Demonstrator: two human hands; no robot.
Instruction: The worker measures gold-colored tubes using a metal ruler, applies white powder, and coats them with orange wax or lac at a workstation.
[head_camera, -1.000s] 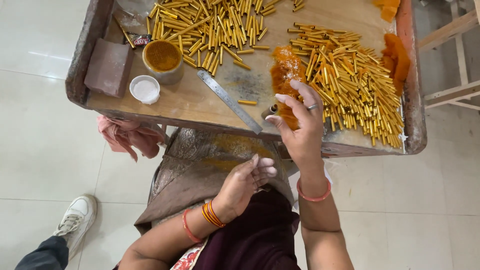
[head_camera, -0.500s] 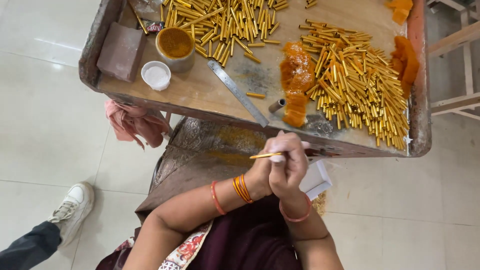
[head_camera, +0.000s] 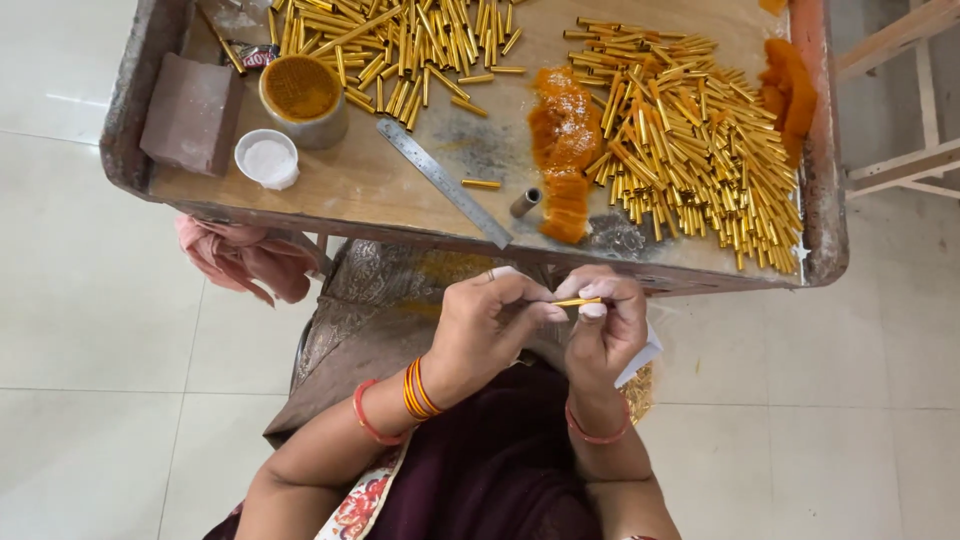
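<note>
Head view: below a wooden worktop (head_camera: 380, 190) with a steel ruler (head_camera: 445, 180) and heaped gold tubes (head_camera: 690, 140), left hand (head_camera: 490, 330) and right hand (head_camera: 605, 325) pinch one thin gold tube (head_camera: 578, 301) between closed fingers; apparently hollow, it could slip and drop to the lap.

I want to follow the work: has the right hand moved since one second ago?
Yes. The right hand was up at the orange material on the table; now it is below the table edge, over the lap, meeting the left hand on a gold tube.
</note>
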